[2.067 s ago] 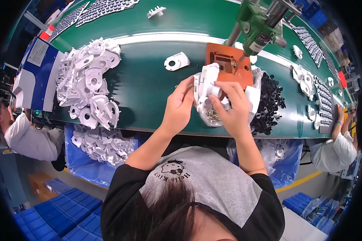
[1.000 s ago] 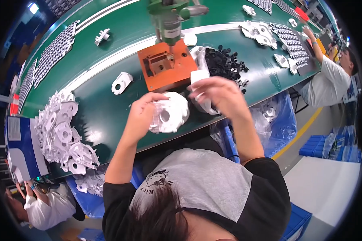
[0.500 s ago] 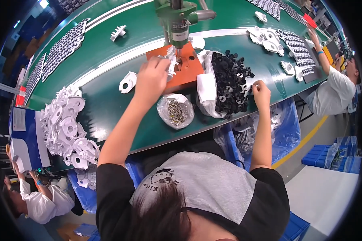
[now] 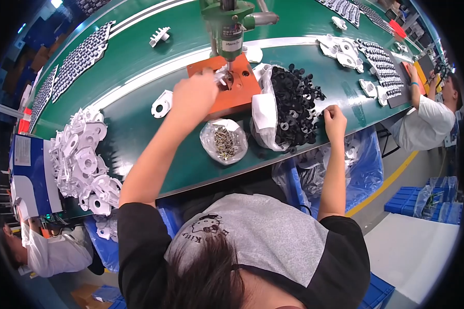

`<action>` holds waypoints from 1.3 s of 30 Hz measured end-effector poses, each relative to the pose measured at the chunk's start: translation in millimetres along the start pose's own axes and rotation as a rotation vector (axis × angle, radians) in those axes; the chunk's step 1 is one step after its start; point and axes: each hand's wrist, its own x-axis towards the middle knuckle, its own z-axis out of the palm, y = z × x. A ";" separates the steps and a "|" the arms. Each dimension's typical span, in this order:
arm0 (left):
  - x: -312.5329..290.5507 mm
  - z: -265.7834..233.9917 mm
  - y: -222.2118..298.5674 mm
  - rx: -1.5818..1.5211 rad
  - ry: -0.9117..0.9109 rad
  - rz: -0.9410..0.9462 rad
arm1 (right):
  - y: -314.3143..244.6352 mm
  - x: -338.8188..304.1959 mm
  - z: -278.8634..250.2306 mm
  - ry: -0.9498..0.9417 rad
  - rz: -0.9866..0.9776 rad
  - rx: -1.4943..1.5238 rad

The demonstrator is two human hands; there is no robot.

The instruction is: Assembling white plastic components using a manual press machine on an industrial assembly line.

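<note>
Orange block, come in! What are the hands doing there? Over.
Left hand setting white part on orange block under green press. Right hand at black washers. Nothing in the way.

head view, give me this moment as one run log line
left hand: on white part at orange fixture | right hand: at black washers | screw bag: untouched

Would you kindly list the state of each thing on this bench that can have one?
left hand: resting on the orange fixture, at a white part
right hand: closed, at the edge of the black parts
screw bag: open, lying flat
clear bag: open, black parts spilling out
</note>
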 end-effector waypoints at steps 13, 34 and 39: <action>-17.6 19.7 -30.4 -0.083 0.340 0.497 | 19.9 1.0 -7.5 0.027 0.108 0.266; -28.2 49.8 -17.3 -0.340 0.207 0.319 | -209.0 55.5 90.9 -0.309 -0.991 0.164; -30.9 55.7 -19.0 -0.344 0.242 0.285 | -203.4 46.8 100.7 -0.415 -1.041 0.130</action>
